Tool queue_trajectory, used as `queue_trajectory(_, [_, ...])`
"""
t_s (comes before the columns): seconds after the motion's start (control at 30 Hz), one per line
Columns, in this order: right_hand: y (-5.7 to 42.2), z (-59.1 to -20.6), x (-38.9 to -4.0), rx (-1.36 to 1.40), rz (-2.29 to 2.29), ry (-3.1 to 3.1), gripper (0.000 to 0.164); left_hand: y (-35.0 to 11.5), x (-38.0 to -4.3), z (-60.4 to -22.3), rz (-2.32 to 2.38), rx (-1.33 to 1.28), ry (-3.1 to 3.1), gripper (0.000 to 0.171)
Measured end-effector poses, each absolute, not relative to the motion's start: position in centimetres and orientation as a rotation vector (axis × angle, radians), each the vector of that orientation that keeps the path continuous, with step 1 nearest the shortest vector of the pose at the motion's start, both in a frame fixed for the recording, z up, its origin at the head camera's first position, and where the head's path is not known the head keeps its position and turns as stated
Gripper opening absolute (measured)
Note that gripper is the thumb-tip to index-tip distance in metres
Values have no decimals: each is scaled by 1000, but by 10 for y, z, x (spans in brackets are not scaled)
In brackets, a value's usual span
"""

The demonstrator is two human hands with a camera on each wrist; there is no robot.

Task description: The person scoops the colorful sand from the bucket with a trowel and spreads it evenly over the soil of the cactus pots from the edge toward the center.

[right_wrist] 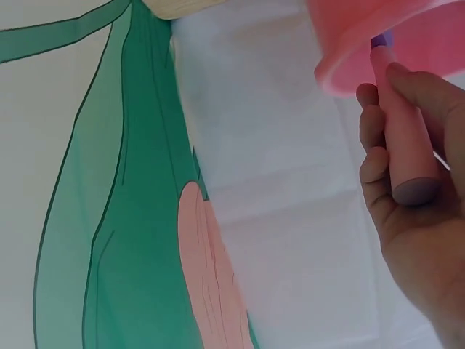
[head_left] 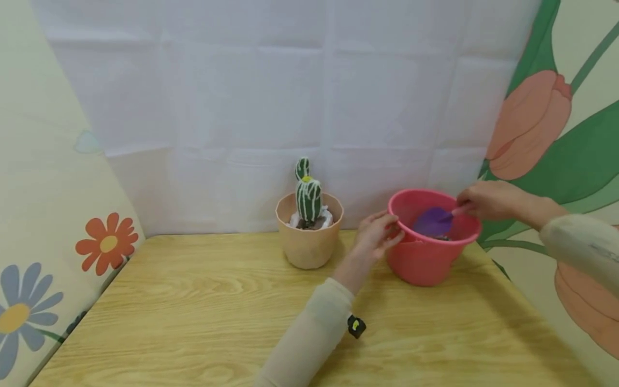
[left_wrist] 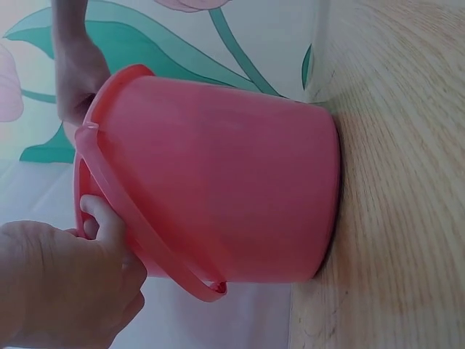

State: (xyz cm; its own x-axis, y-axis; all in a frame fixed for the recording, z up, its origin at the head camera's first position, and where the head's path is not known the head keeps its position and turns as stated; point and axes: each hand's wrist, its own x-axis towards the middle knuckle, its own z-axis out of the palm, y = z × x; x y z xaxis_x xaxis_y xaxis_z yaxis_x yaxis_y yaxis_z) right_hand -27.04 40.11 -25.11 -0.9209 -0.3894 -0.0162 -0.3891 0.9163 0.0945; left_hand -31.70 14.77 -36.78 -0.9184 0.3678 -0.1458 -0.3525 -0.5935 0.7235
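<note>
A red bucket point(head_left: 419, 264) with a folded-down handle point(left_wrist: 156, 225) stands upright at the right of the table. My left hand point(head_left: 375, 236) grips the bucket's rim on its near left side, the thumb over the edge in the left wrist view. In my right hand point(head_left: 493, 200) is a toy shovel with a purple blade point(head_left: 432, 221) and a pink grip point(right_wrist: 407, 138). The blade is tilted down inside the bucket, over some dark material that is mostly hidden. My right fingers curl round the shovel's grip at the bucket's far right rim.
Left of the bucket stands a peach flowerpot point(head_left: 309, 248) holding a knitted cactus point(head_left: 308, 200) with white material at its base. A small black object point(head_left: 356, 326) with a yellow mark lies beside my left sleeve on the wooden table point(head_left: 193, 312). A white cloth point(head_left: 242, 97) hangs behind.
</note>
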Motion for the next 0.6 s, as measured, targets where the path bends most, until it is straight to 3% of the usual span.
queue_trajectory(0.6, [406,-256,-282,660,-118,-3116,13,159,-316,-366,2525,54,1099,38])
